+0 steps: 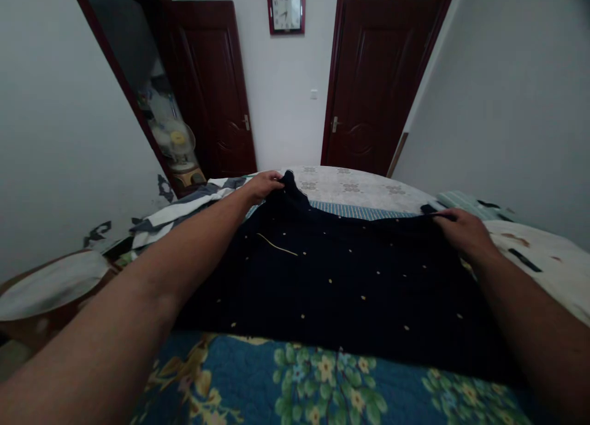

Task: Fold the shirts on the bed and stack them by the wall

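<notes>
A dark navy garment (332, 265) with small pale yellow motifs is spread wide across the bed; which kind of garment it is, I cannot tell. My left hand (265, 185) pinches its bunched far left corner, lifted a little. At the far right, my right hand (464, 229) is closed on the top edge, which runs nearly straight between both hands. A thin pale cord (277, 246) lies across the dark fabric near my left hand. Part of the garment's right side is hidden behind my right forearm.
Under the garment lies a blue floral quilt (332, 382). Beyond it are a striped blue cloth (359, 212) and a pale patterned cover (369, 182). Grey-and-white cloth (179, 210) is at left, white cloth (539, 253) at right. A fan (177, 139) stands by the open door (212, 87).
</notes>
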Available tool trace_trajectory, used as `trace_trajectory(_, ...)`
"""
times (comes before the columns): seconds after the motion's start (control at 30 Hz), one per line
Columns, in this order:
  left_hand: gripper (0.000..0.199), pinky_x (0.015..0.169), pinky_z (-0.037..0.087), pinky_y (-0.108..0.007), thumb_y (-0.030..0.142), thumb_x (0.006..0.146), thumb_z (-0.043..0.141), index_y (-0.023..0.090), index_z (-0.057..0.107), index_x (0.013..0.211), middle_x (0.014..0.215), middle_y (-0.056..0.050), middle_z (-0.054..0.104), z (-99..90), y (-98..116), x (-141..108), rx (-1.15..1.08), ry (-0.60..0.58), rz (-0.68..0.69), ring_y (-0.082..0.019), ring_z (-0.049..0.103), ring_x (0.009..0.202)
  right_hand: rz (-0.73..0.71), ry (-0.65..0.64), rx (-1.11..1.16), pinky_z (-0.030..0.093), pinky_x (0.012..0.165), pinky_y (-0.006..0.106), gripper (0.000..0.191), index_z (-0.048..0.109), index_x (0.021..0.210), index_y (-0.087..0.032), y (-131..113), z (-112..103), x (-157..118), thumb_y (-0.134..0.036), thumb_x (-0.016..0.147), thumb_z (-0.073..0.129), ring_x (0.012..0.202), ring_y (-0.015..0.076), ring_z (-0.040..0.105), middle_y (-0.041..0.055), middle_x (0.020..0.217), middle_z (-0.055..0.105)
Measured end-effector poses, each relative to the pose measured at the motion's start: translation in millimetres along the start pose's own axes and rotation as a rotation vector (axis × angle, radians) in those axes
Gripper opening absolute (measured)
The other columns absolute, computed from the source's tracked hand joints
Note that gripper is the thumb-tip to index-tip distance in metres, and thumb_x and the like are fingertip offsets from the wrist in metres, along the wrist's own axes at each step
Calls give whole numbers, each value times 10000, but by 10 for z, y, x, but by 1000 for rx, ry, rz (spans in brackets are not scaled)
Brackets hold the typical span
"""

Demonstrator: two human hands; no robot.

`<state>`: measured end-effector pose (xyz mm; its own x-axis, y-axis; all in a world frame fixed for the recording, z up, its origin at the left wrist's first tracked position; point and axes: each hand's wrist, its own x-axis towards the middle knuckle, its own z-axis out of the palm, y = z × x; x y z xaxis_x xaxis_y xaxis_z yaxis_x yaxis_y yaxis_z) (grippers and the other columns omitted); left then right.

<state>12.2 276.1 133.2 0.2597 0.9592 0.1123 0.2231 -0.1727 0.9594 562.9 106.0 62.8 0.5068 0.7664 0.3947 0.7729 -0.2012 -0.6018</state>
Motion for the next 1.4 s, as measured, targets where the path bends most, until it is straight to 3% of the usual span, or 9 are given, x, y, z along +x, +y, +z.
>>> trace_trajectory(0.23, 190, 718, 486, -285, 238, 752, 769, 201, 693, 922, 834, -10, 738, 22, 240, -695, 71, -15, 215, -161, 651, 735, 52, 36, 63, 507, 812, 431, 348, 785, 1062, -233, -275, -365, -519, -446, 817, 662, 851, 284, 661, 87, 933, 740)
trace_trajectory(0.43, 171, 773, 508, -311, 292, 788, 712, 213, 682, 937, 842, 8, 722, -2, 212, -1625, 252, 84, 305, -179, 657, 782, 23, 47, 118, 533, 884, 438, 373, 777, 1095, -224, -136, -540, -1020, -475, 851, 650, 946, 302, 696, 102, 1031, 776)
trace_trajectory(0.6, 399, 943, 541, -357, 147, 709, 547, 230, 709, 1063, 1014, -10, 784, -25, -39, -2405, 396, -143, 245, -220, 716, 1000, -51, -3, -46, 517, 1053, 472, 190, 743, 963, -263, 85, -544, -1395, -306, 826, 619, 1141, 332, 701, 98, 1183, 783)
trace_trajectory(0.7, 543, 905, 559, -363, 121, 691, 511, 246, 719, 1177, 1065, -14, 788, 4, -234, -2685, 514, -202, 150, -219, 722, 947, -109, -59, -106, 537, 1027, 445, 265, 742, 1029, -261, 137, -506, -1527, -235, 800, 612, 1115, 330, 722, 108, 1153, 787)
trace_trajectory(0.83, 598, 993, 563, -380, 133, 711, 550, 273, 755, 1254, 1147, -39, 763, 59, -410, -2790, 590, -177, 181, -234, 726, 1046, -191, -232, -193, 564, 909, 402, 594, 690, 1355, -234, 161, -450, -1595, -206, 764, 637, 939, 301, 753, 94, 1055, 792)
trace_trajectory(0.93, 421, 1064, 545, -388, 180, 736, 572, 269, 814, 1069, 1126, -55, 746, 58, -443, -2768, 555, -188, 271, -242, 710, 1117, -260, -332, -244, 562, 937, 408, 530, 735, 1299, -231, 174, -434, -1589, -216, 778, 640, 955, 296, 750, 100, 1050, 795)
trace_trajectory(1.03, 276, 1032, 558, -394, 301, 828, 582, 253, 800, 991, 1061, -46, 771, 1, -432, -2746, 484, -52, 207, -252, 715, 1061, -257, -178, -235, 534, 1067, 456, 365, 779, 1142, -220, 162, -467, -1562, -241, 825, 599, 1127, 324, 721, 129, 1172, 782)
trace_trajectory(1.17, 331, 1002, 555, -396, 398, 857, 559, 252, 784, 1052, 1095, -27, 813, -113, -454, -2735, 389, 239, 100, -278, 723, 1062, -196, 23, -222, 490, 1155, 465, 370, 780, 1156, -210, 122, -528, -1547, -238, 857, 566, 1213, 338, 687, 144, 1205, 773)
trace_trajectory(1.4, 145, 968, 562, -404, 334, 696, 528, 274, 659, 708, 925, -26, 813, -209, -572, -2708, 432, -4, 135, -285, 741, 972, -109, -96, -229, 552, 1062, 475, 361, 809, 1089, -227, 207, -480, -1557, -238, 813, 577, 1084, 354, 733, 129, 1083, 800)
